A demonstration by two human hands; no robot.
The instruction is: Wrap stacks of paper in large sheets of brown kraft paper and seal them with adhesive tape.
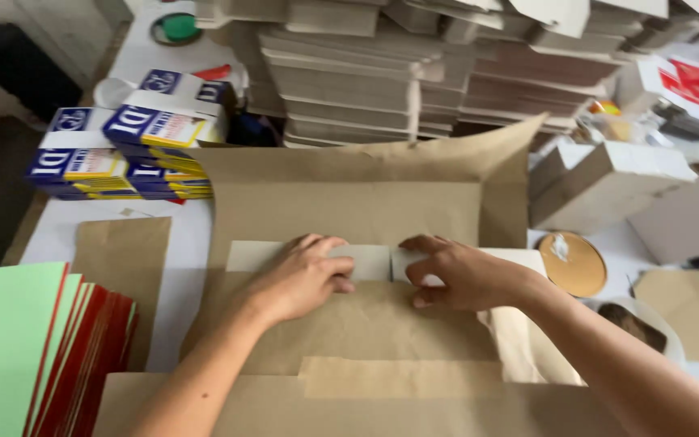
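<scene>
A large sheet of brown kraft paper (349, 210) lies spread on the table, folded around a flat pale grey board (370, 260). My left hand (305, 275) presses on the board's middle with curled fingers. My right hand (455, 271) rests just to its right, fingertips bent down on the board's edge. A folded brown flap (398, 376) lies nearer to me, below both hands. The board's lower part is hidden under the paper and my hands.
Green and red card sheets (26, 348) lie at the left. Blue-and-white boxes (123, 154) are stacked at the back left. Tall piles of grey boards (414, 73) stand behind. A folded carton (600, 182) and a round brown disc (574, 265) sit at the right.
</scene>
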